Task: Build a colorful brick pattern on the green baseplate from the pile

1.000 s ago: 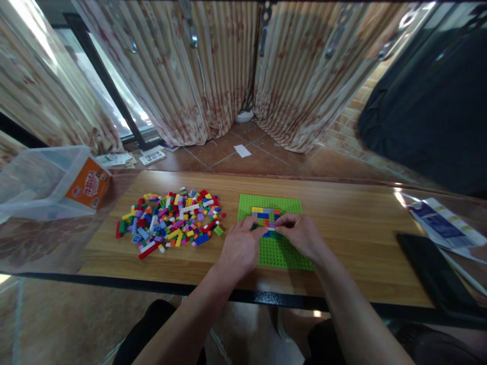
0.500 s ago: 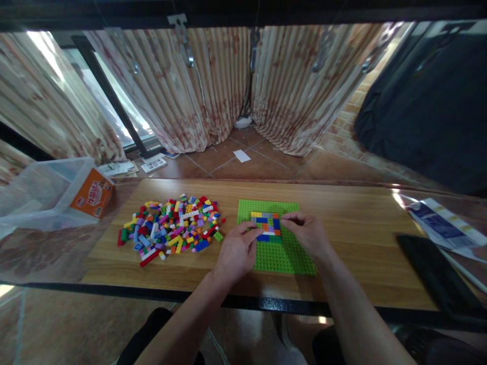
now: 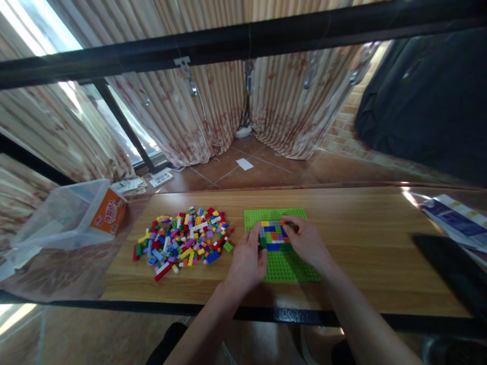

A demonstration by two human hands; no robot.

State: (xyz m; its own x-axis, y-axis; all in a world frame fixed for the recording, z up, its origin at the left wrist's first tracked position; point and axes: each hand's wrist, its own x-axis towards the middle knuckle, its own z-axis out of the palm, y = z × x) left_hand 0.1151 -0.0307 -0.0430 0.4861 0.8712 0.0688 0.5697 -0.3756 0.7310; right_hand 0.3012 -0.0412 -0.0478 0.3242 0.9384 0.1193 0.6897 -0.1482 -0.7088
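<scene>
My patch of toy bricks sits on the green baseplate, a little toward 11 o'clock from the plate's middle. The plate lies flat on the wooden table, at 12 o'clock from me. My left hand is at the patch's 9 o'clock side, with the fingers bent and the thumb spread away from them. My right hand is at the patch's 2 o'clock corner, finger and thumb close to each other, but I can't tell if they pinch a small brick or just touch the edge.

I think the bricks are light, hard and smooth, so they won't squash or break easily. A tiny one could slip out of my fingertips, so the best place to hold it is by two flat sides, leaving the bumps on top free. The plate looks thin and may bend a bit; its bare part at 6 o'clock is a good spot to press on. The pile of loose bricks is at 9 o'clock from the plate, all mixed up, and the little ones there look easy to drop
</scene>
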